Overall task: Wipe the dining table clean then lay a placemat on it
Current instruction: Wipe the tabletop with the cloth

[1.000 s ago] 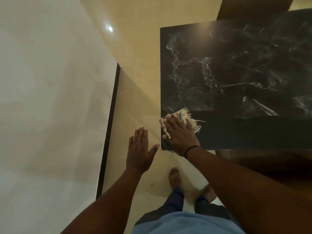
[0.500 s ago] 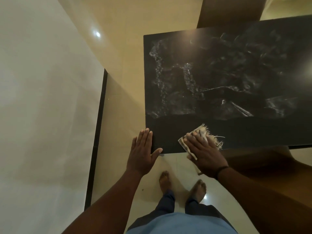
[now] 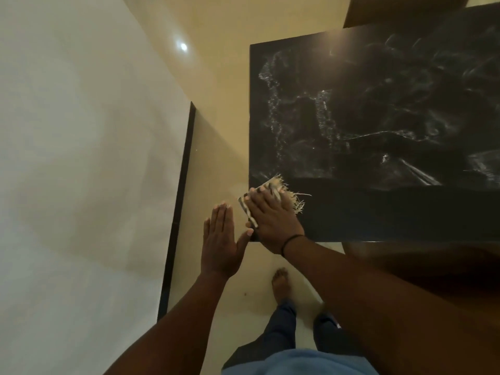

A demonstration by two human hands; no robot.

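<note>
The right hand (image 3: pixel 272 221) lies flat, palm down, with its fingers spread and straight over one pale, frayed cloth with dark stripes (image 3: pixel 273 193), pressing it onto the near left corner of the table. The cloth's fringe of loose threads sticks out past the fingertips toward the table's middle, and one striped edge of it overhangs the table's left side. A single thin black band (image 3: pixel 290 240) circles the right wrist.

The left hand (image 3: pixel 220 243) hovers just beside the table's corner, out over the floor, held open with four fingers straight and pressed together and the thumb angled out toward the right hand. The thumb tip is near the table's corner; whether it touches cannot be told. This hand holds nothing.

The one dark, glossy, rectangular dining table (image 3: pixel 378 212) has a black top veined with whitish marbling, and a plain darker strip runs along its near edge, where the cloth lies. No placemat is in view.

Below the hands, one bare foot (image 3: pixel 280 284) stands on the shiny cream tiled floor (image 3: pixel 224 85); the other foot is hidden behind the right forearm. Two dark trouser legs (image 3: pixel 281 320) and a light blue shirt hem (image 3: pixel 292 364) show at the bottom edge. To the left is one pale wall (image 3: pixel 81 185) with a black skirting strip (image 3: pixel 180 201) along its base. One bright round light reflection (image 3: pixel 183 46) glints on the floor.
</note>
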